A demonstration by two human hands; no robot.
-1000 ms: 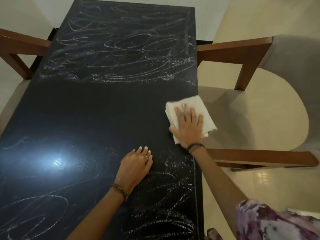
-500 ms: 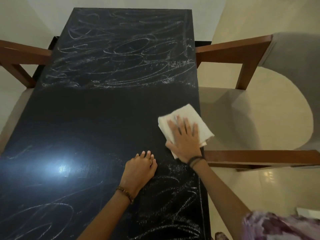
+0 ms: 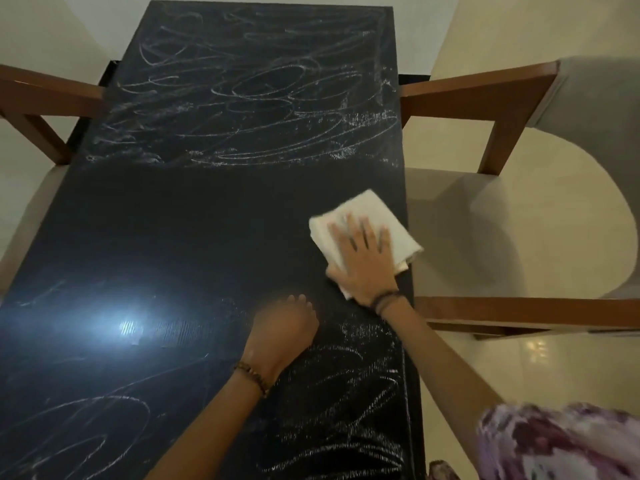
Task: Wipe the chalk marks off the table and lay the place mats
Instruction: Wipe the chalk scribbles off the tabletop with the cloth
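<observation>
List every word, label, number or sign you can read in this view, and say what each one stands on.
None: no readable text shows anywhere.
The white chalk marks on the black rectangular table are loops and scribbles, not letters or numbers.
The folded white cloth under the right hand bears no label or print.
The brown wooden chairs show no marking.

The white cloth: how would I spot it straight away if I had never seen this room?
Find the long black table scrawled with chalk. Near its right edge, about midway along, the right hand presses flat on a folded white cloth. It is the only pale thing on the dark top.
</observation>
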